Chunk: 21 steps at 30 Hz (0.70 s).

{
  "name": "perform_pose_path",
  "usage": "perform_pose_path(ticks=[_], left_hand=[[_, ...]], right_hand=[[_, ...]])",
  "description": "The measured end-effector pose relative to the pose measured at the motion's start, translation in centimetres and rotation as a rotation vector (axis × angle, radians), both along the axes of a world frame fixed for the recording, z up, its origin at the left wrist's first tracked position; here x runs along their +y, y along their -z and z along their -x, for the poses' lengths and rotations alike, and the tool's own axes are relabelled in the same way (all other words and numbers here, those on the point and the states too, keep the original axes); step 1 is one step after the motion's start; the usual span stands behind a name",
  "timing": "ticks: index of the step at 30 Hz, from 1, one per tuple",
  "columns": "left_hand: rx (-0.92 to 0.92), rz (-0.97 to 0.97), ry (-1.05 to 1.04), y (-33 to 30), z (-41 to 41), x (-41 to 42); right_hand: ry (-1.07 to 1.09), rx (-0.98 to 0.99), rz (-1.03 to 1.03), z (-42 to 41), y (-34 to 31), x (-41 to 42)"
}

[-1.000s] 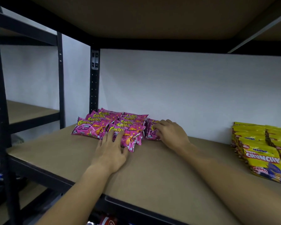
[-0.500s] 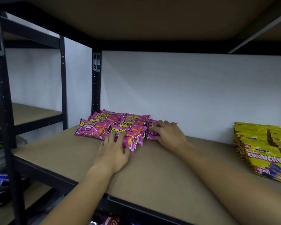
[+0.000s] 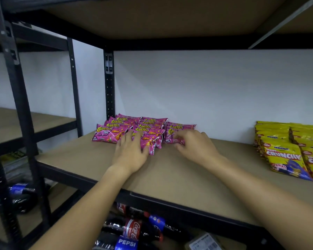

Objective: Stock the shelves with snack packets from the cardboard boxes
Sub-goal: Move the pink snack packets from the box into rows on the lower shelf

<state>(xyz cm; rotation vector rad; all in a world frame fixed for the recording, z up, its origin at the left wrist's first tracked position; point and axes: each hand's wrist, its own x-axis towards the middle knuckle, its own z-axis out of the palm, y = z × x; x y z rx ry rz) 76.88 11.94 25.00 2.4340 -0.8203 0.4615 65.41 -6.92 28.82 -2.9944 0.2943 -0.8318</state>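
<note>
Several pink snack packets (image 3: 116, 131) lie in overlapping rows at the back left of the brown shelf board (image 3: 179, 174). My left hand (image 3: 130, 153) lies flat with straight fingers on the front packets of the middle row. My right hand (image 3: 195, 145) sits at the rightmost stack of pink packets (image 3: 181, 127); its fingers bend over the front packet and its thumb is under that packet's front edge. No cardboard box is in view.
Yellow Crunchy packets (image 3: 285, 154) stand in rows at the shelf's right end. A black upright post (image 3: 109, 83) stands behind the pink packets. Cola bottles (image 3: 132, 230) lie on the level below. Another shelf unit (image 3: 34, 121) is to the left.
Both hands have stayed on the pink packets. My right hand has slid slightly back toward the front of its stack, with its fingers more bent. The view has shifted a little.
</note>
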Motion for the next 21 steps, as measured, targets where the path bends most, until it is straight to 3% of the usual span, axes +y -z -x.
perform_pose_path(ticks=[7,14,18,21], left_hand=[[-0.07,0.129,0.122,-1.1,4.2,5.7],[-0.153,0.181,0.219,2.9,9.0,13.4],[-0.049,0.19,0.252,7.7,10.5,16.6],[0.066,0.115,0.22,12.5,11.1,17.7]], right_hand=[[-0.187,-0.022,-0.102,4.5,0.5,6.8],[-0.454,-0.112,-0.234,8.2,4.5,15.5],[-0.586,-0.046,-0.295,10.0,10.1,18.9],[-0.566,0.102,-0.335,10.5,16.0,19.7]])
